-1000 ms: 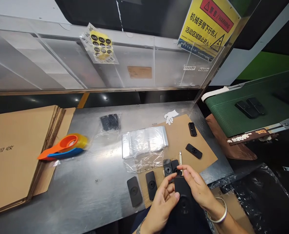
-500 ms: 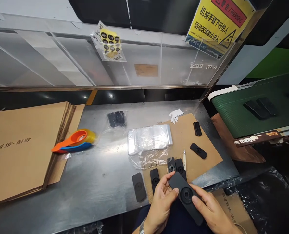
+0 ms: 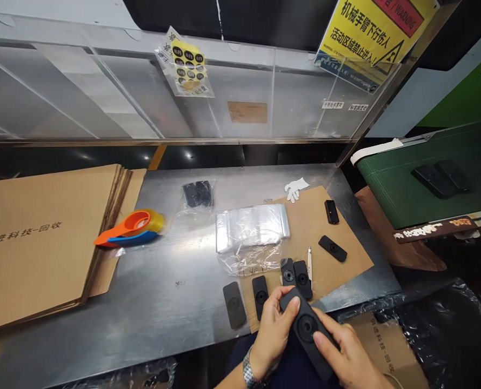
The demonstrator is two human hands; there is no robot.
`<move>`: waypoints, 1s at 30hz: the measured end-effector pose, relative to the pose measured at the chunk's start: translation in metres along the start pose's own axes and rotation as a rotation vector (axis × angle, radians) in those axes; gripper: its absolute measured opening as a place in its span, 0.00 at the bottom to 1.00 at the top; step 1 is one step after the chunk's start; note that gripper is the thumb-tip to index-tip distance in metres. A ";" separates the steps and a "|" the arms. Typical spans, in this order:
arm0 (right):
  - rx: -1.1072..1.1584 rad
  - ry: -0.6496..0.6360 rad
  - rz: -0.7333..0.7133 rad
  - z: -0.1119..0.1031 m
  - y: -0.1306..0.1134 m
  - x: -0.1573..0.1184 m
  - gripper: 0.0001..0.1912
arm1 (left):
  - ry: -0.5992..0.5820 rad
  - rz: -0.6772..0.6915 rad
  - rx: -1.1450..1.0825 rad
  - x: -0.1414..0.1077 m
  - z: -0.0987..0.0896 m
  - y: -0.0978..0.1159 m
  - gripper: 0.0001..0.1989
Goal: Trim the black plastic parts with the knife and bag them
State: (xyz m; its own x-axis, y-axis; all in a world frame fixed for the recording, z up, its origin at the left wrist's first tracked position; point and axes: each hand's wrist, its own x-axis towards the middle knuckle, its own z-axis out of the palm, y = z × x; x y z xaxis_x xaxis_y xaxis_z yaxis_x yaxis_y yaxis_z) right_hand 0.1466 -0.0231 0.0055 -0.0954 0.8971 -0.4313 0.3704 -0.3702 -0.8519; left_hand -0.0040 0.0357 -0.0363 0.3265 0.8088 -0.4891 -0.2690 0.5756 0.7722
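Both hands grip one black rectangular plastic part (image 3: 307, 330) with a round recessed ring near its middle. My left hand (image 3: 273, 327) pinches its upper left end, the thumb lying on top. My right hand (image 3: 348, 348) holds the right side, thumb close to the ring. Just beyond lie similar black parts: a pair side by side (image 3: 295, 276), one on the cardboard's left edge (image 3: 260, 297) and a greyer one (image 3: 234, 305) on the metal table. White-handled tweezers (image 3: 309, 267) rest beside the pair. The undersides of the held part and several fingertips are hidden.
A stack of clear plastic bags (image 3: 252, 229) lies partly on the cardboard sheet (image 3: 356, 254). An orange tape dispenser (image 3: 131, 229) sits by stacked cardboard (image 3: 41, 243). Further back are a bagged dark item (image 3: 198, 193) and a white glove (image 3: 296, 189). A green conveyor (image 3: 398, 189) carries black parts.
My left thumb has shifted up onto the part's upper end, and my right thumb has slid slightly lower. The held part is a little further left and down; the whole view has shifted slightly.
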 end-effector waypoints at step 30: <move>-0.076 0.012 -0.016 -0.001 0.006 -0.006 0.24 | -0.074 -0.068 0.016 0.002 0.006 -0.004 0.19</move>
State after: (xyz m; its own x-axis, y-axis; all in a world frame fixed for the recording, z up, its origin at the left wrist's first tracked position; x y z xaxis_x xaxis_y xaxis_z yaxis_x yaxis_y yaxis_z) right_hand 0.1498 -0.0305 0.0033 -0.0914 0.9057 -0.4139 0.4380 -0.3367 -0.8336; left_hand 0.0026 0.0345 -0.0379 0.4098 0.7564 -0.5098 -0.2293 0.6264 0.7450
